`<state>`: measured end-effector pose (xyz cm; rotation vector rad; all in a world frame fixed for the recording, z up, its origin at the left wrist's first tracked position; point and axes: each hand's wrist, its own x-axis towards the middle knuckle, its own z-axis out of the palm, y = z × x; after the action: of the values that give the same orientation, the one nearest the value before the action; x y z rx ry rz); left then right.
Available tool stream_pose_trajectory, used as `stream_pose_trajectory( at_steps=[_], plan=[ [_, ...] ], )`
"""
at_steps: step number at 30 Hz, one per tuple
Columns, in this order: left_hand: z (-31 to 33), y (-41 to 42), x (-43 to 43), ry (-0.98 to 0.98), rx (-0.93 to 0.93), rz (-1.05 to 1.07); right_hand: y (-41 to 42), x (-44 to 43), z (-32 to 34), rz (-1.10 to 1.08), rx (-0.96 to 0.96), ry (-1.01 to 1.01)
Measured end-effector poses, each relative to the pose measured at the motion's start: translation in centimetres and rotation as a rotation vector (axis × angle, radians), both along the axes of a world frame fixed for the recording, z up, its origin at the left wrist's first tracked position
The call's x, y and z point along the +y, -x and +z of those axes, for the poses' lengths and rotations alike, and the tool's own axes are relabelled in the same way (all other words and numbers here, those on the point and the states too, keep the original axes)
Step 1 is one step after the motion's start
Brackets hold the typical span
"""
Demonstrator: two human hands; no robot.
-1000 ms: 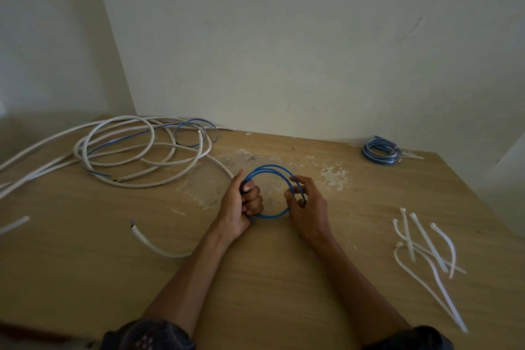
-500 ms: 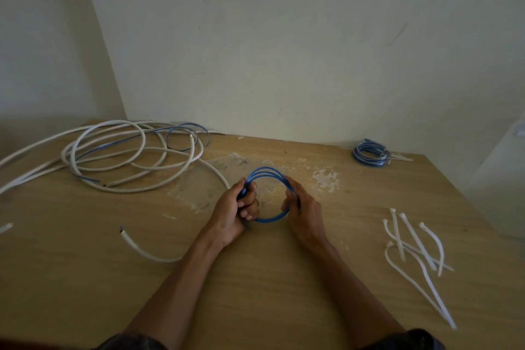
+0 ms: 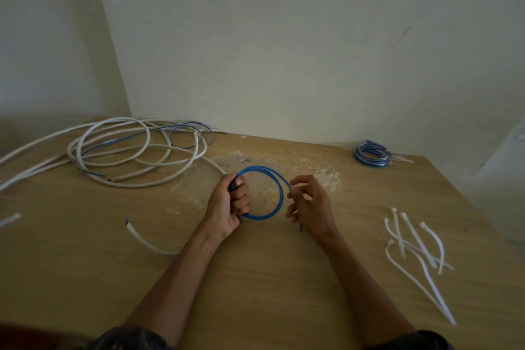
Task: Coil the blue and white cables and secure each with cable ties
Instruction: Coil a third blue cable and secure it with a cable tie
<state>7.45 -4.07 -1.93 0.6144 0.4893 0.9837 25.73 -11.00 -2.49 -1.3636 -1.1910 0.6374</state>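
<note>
A small blue cable coil (image 3: 277, 202) stands in the middle of the wooden table (image 3: 255, 278). My left hand (image 3: 228, 207) grips the coil's left side with curled fingers. My right hand (image 3: 309, 207) pinches the coil's upper right strand at the fingertips. A loose pile of white cable (image 3: 136, 156) with a blue strand through it lies at the back left. Several white cable ties (image 3: 414, 247) lie to the right. A tied blue coil (image 3: 372, 154) sits at the back right.
A short white cable end (image 3: 147, 241) curves on the table left of my left forearm. Another white piece (image 3: 10, 219) shows at the far left edge. White walls close the back and left. Scuffed white patches mark the table behind the coil.
My right hand has slipped off the coil's right side and now pinches one strand near the top. The left hand keeps its grip. The coil looks looser, with fewer strands bunched.
</note>
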Motion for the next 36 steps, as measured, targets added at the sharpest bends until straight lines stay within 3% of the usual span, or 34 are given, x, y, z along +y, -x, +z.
stream_pose_trajectory(
  at_steps=[4,7,10,14,16,19,23,27,30,33,36],
  plan=[
    [0.1,-0.1,0.0,0.0,-0.017,0.013,-1.1,0.0,0.7,0.152,-0.059,0.036],
    [0.0,-0.1,0.0,0.021,-0.102,0.001,-1.2,0.0,0.5,0.092,-0.3,-0.037],
    [-0.2,-0.3,-0.1,0.053,-0.201,-0.041,-0.9,0.0,0.8,-0.009,-0.306,-0.149],
    [-0.1,-0.7,-0.2,0.09,-0.262,-0.074,-0.2,-0.3,0.9,-0.08,-0.852,-0.394],
    [0.1,-0.6,-0.2,0.097,-0.244,-0.097,0.1,-0.3,1.0,-0.078,-0.951,-0.412],
    [0.4,0.3,0.3,0.104,-0.21,-0.106,-0.7,-0.1,1.4,-0.152,-0.864,-0.41],
    [0.5,0.3,-0.2,0.051,-0.018,-0.224,-2.5,-0.3,1.3,-0.299,-0.347,-0.318],
    [0.6,-0.2,-0.7,-0.004,0.099,-0.327,-4.3,-0.4,1.5,-0.486,-0.198,-0.352],
    [0.8,0.3,-0.4,0.048,0.002,-0.284,-4.4,-0.5,1.0,-0.432,-0.375,-0.39],
    [0.8,1.2,0.1,0.106,-0.189,-0.168,-2.8,-0.3,0.7,-0.317,-0.691,-0.486],
    [1.0,1.4,0.2,0.101,-0.224,-0.044,0.6,-0.1,0.2,-0.11,-1.025,-0.501]
  ],
)
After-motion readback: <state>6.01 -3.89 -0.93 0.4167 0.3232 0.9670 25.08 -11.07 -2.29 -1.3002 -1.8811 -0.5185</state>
